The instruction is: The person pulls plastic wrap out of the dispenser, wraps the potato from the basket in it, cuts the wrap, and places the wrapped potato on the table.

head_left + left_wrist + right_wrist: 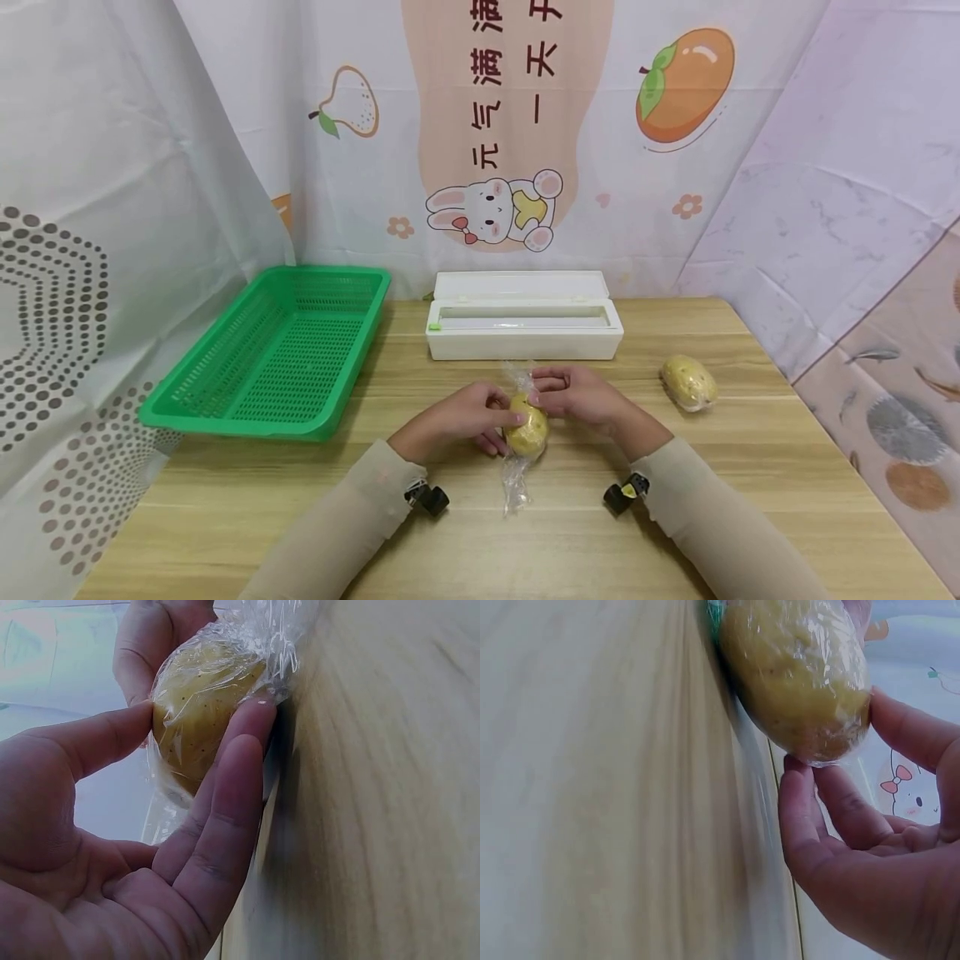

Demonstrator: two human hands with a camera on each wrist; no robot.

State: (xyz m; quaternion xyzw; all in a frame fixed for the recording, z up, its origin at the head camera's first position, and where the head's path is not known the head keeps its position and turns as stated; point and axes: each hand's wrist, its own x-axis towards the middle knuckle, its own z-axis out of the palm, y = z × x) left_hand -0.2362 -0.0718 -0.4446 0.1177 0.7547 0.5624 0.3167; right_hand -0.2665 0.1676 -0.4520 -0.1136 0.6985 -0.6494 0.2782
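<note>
A yellow potato (527,429) in clear plastic wrap is between both hands, near the middle of the table. Loose ends of the plastic wrap (515,483) stick out at its near and far sides. My left hand (474,414) grips the potato from the left, thumb on top and fingers along its lower side, as the left wrist view shows. On the far right side, my right hand (576,393) pinches the potato's end between thumb and fingertips. In the right wrist view the wrap lies tight and shiny over the potato (795,675).
Another wrapped potato (688,382) lies at the right of the table (600,550). Behind the hands stands a white cling-film box (525,345) with its lid raised. A green plastic basket (348,367) is at the left. A printed cloth (360,192) hangs at the back.
</note>
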